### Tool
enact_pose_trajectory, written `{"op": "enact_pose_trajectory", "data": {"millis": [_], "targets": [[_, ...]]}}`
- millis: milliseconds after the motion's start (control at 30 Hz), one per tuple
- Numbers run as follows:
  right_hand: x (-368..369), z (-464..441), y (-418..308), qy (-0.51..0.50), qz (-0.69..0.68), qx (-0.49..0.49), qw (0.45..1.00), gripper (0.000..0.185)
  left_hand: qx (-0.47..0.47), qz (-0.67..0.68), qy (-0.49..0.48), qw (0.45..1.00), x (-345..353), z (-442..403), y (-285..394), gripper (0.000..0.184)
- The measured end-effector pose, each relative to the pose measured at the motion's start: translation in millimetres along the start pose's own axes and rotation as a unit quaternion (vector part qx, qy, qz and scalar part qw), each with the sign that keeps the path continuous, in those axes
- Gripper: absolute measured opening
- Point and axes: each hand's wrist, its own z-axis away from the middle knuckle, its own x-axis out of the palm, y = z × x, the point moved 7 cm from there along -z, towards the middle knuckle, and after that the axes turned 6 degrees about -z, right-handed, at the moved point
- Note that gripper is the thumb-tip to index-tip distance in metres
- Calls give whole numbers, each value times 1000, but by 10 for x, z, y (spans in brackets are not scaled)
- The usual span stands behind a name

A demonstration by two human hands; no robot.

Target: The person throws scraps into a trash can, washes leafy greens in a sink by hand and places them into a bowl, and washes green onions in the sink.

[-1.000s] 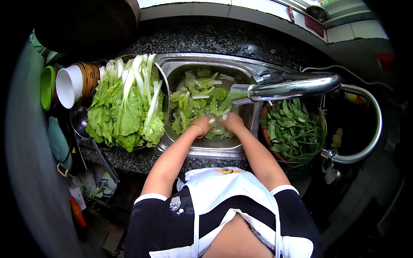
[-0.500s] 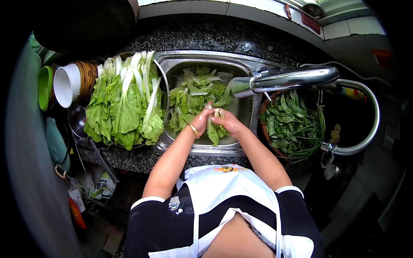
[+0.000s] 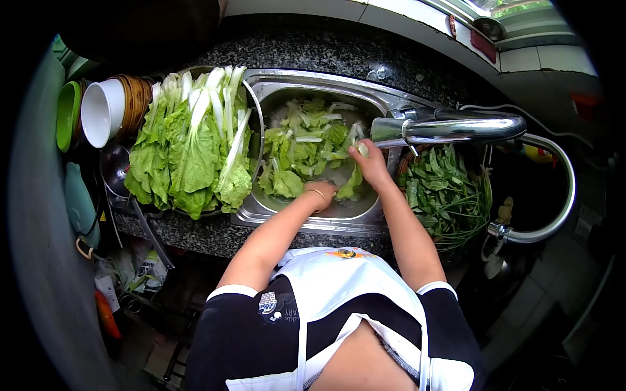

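My right hand (image 3: 370, 164) is closed around the white stem end of a lettuce leaf (image 3: 353, 183), under the faucet's spout. The leaf's green part hangs down toward the water. My left hand (image 3: 320, 196), with a bracelet at the wrist, is low in the sink (image 3: 306, 225) near its front wall, close to that leaf. Its fingers are largely hidden by the water and the hand itself. Loose lettuce pieces (image 3: 306, 133) float in the basin beyond both hands.
Left of the sink, long lettuce leaves (image 3: 195, 143) are heaped high. Beside them are a white bowl (image 3: 103, 114), a green bowl (image 3: 68, 117) and a ladle (image 3: 116, 171). The chrome faucet (image 3: 463, 128) reaches over the basin from the right, above a basket of dark greens (image 3: 443, 189).
My hands, together over the sink before, have separated. The right has moved right toward the faucet with the leaf, and the left has gone down into the water.
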Motion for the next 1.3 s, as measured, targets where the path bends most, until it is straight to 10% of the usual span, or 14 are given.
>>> {"op": "enact_pose_trajectory", "data": {"millis": [67, 267, 500, 533, 600, 700, 833, 1200, 1300], "targets": [[50, 13, 38, -30, 96, -4, 995, 26, 7, -28, -220, 975, 513, -173, -312, 28], [367, 67, 339, -110, 136, 9, 985, 22, 54, 28, -233, 970, 315, -50, -579, 29], [709, 87, 822, -292, -71, 130, 945, 27, -154, 84, -164, 971, -120, 38, -898, 27], [641, 50, 646, -233, 154, 67, 958, 28, -156, 58, -152, 974, -153, 31, -894, 26], [567, 32, 332, -160, 371, 2, 915, 30, -103, -2, -166, 981, -144, 5, -815, 24], [789, 178, 320, -390, 559, 7, 732, 26, -106, -98, -117, 983, -235, -10, -808, 24], [829, 365, 859, -459, 654, 24, 601, 25, -98, -138, -78, 982, -230, -36, -707, 25], [800, 341, 847, -342, 362, 95, 862, 39, -67, -84, -241, 965, -101, 158, -544, 28], [761, 395, 959, -225, 122, 139, 957, 31, -144, 321, -7, 936, -218, 176, -558, 29]]}}
